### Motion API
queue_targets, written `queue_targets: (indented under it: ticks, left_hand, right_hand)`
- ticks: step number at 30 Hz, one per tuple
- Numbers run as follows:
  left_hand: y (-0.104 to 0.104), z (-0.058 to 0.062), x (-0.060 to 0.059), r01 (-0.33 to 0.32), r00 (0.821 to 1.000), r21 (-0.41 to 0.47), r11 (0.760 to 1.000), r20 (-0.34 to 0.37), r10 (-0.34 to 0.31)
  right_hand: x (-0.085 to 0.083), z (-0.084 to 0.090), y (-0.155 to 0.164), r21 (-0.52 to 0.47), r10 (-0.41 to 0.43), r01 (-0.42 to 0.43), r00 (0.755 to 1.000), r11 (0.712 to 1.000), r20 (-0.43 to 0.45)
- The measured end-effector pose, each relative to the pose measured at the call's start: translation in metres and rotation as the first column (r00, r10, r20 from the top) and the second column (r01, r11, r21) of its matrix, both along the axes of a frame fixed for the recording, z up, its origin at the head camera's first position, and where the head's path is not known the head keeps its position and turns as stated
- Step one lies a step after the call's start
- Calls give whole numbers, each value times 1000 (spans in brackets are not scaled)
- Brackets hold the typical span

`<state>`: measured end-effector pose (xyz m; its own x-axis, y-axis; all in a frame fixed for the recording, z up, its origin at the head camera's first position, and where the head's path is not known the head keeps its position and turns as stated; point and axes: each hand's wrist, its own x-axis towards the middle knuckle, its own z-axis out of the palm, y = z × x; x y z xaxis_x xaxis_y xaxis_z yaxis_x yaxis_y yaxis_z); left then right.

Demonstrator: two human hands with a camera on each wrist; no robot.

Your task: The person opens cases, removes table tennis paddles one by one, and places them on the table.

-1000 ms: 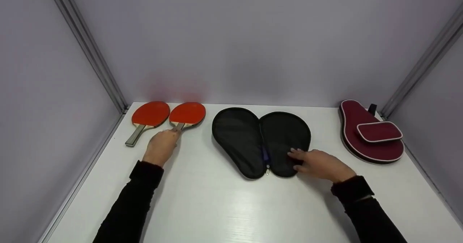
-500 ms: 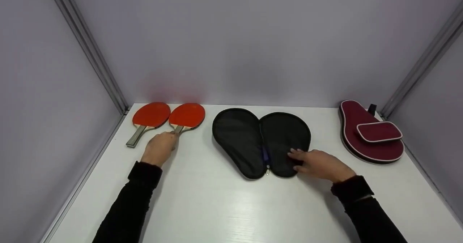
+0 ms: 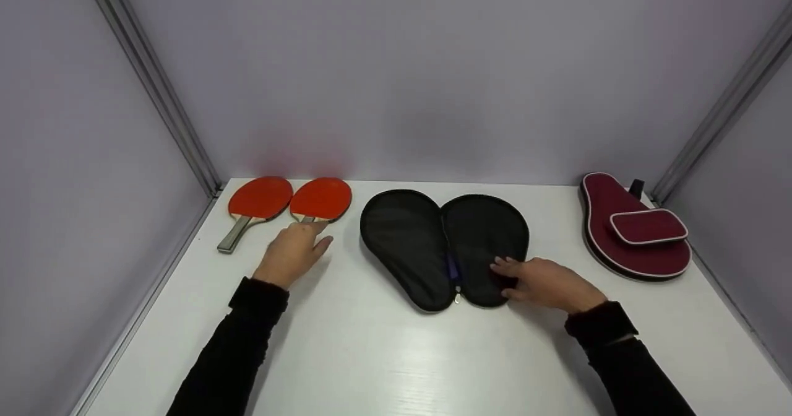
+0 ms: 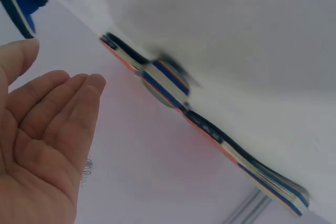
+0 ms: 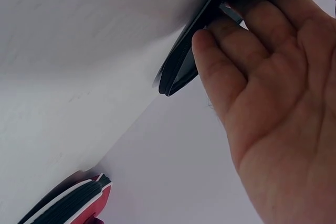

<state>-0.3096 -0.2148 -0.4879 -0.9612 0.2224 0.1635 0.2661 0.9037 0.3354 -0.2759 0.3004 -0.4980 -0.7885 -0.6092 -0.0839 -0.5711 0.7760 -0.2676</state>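
My left hand [image 3: 291, 254] is beside the handle of the right-hand table tennis paddle [image 3: 320, 199], its thumb spread and fingers holding nothing. In the left wrist view, its relaxed fingers stand apart from the paddles, which show edge-on. The other red paddle [image 3: 260, 198] lies just left, its handle pointing toward me. A black-lined paddle case [image 3: 405, 236] lies spread in two halves, with a zipper pull at the near end of its fold. My right hand [image 3: 554, 283] rests its extended fingers on the right half, thumb at its near-right edge. The fingertips are partly shadowed in the right wrist view.
A maroon paddle case [image 3: 609, 218] with white piping and a small pocket lies at the table's far right. Grey walls stand behind and at both sides of the white table [image 3: 396, 360]. The paddles sit close to the back wall.
My left hand has let go of the right-hand paddle's handle, with thumb and fingers spread, and shifted slightly right. The spread case has slid a little toward me. My right hand stays on it.
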Motion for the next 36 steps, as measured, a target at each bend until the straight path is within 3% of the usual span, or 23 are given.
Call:
queue_targets:
  ticks: [7, 19, 31, 36]
  left_hand:
    - [16, 1, -2, -2, 1000, 83, 997, 31, -1]
    - [30, 7, 2, 59, 996, 196, 979, 53, -71]
    - [41, 25, 12, 97, 993, 282, 955, -93, -73]
    - [47, 29, 15, 147, 982, 340, 929, -160, -97]
  right_hand:
    - [0, -2, -6, 8, 11, -11, 1000, 1000, 27]
    - [3, 3, -12, -21, 69, -68, 997, 997, 20]
    - [8, 2, -17, -9, 66, -66, 998, 998, 5]
    - [10, 0, -22, -7, 87, -87, 996, 996, -14]
